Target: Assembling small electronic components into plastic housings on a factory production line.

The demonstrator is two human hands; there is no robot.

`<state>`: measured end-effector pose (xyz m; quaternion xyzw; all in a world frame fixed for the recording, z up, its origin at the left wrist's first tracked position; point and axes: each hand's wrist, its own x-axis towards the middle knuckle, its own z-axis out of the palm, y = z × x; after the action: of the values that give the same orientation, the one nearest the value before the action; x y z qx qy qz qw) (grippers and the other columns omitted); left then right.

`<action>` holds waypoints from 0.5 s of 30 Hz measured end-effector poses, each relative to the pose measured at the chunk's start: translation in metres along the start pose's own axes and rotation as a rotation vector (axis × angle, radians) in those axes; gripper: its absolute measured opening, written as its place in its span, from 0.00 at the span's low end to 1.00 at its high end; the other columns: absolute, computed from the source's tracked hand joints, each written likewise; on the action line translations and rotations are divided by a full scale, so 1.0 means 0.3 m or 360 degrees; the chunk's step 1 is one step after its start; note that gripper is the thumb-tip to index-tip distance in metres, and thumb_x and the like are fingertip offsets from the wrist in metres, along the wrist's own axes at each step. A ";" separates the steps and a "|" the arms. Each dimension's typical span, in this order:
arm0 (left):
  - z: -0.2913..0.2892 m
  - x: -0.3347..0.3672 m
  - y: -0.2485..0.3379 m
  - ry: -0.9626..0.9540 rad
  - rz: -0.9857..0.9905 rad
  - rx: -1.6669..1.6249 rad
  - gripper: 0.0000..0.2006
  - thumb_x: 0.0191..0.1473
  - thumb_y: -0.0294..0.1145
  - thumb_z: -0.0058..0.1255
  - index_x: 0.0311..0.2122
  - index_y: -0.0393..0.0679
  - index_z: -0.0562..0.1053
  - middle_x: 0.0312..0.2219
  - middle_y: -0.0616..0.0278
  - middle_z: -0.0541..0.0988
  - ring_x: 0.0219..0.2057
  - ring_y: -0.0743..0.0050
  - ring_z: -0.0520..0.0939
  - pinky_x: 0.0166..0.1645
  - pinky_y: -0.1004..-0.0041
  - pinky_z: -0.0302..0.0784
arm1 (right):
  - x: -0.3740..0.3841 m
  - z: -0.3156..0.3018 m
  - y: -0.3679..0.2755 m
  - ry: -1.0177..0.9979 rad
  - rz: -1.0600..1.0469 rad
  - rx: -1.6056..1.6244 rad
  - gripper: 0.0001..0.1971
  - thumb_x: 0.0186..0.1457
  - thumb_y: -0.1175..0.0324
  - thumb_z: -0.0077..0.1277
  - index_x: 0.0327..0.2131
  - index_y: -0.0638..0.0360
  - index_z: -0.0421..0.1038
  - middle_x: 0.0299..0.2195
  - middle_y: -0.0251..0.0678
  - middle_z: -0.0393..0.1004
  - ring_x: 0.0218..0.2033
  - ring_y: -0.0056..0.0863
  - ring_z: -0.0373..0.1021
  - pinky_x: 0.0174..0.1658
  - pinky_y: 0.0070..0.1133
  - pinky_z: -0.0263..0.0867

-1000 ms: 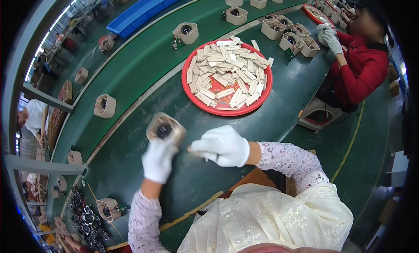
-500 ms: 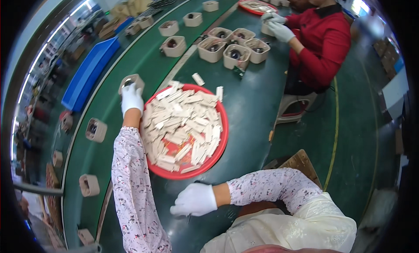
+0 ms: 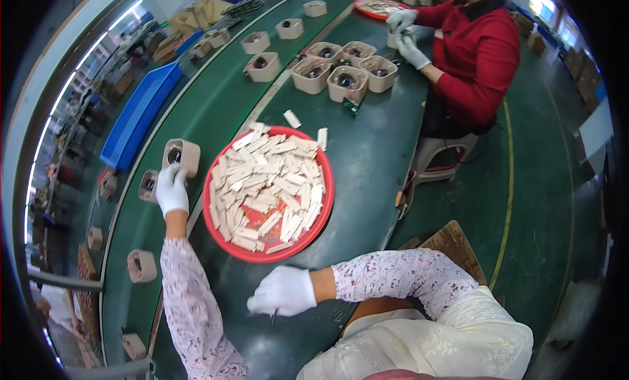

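Note:
My left hand, in a white glove, grips the near wall of a beige square housing over the green conveyor belt, fingers hooked at its opening. Inside the housing sits a round dark part. Close beside that hand, another beige housing stands on the belt. Above the table's near part is my gloved right hand, its fingers curled round a thin dark object; only the tip shows, so its kind stays hidden. Between my hands and farther off lies a round red tray heaped with small beige strip-shaped pieces.
Several beige housings with wires stand grouped on the dark green table; others ride the belt. Left of the belt is a long blue bin. A co-worker in red sits at the far right, handling a housing.
My left hand has come nearer and slightly left along the belt, bringing the gripped housing beside another one. My right hand has shifted only a little; the co-worker's hands have moved.

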<state>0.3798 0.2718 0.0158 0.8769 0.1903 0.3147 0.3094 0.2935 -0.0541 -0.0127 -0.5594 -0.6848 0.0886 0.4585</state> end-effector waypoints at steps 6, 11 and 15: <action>-0.392 -0.681 0.233 -0.0303 0.0651 0.0549 0.09 0.44 0.20 0.58 0.34 0.40 0.77 0.33 0.53 0.79 0.37 0.51 0.80 0.42 0.63 0.77 | 0.003 -0.051 -0.049 0.0576 0.0369 0.0442 0.03 0.57 0.71 0.52 0.35 0.57 0.72 0.26 0.37 0.76 0.25 0.31 0.77 0.29 0.27 0.72; -0.448 -1.133 0.452 -0.0646 0.0416 0.0379 0.13 0.43 0.21 0.60 0.38 0.44 0.78 0.34 0.57 0.79 0.35 0.54 0.81 0.39 0.63 0.78 | -0.021 -0.048 -0.174 0.0517 0.0557 0.0457 0.08 0.59 0.76 0.51 0.43 0.63 0.72 0.29 0.40 0.80 0.29 0.24 0.79 0.32 0.22 0.74; -0.448 -1.241 0.492 -0.0021 0.0246 0.0371 0.19 0.47 0.18 0.57 0.47 0.41 0.76 0.41 0.52 0.77 0.44 0.49 0.78 0.47 0.66 0.76 | -0.033 0.047 -0.188 0.0487 0.0389 0.0158 0.12 0.56 0.77 0.52 0.45 0.63 0.73 0.30 0.40 0.80 0.29 0.34 0.79 0.33 0.25 0.74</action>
<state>0.0387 0.0231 0.0340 0.9210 0.1553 0.3078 0.1816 0.2442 -0.0773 0.0098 -0.6220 -0.5290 0.0910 0.5700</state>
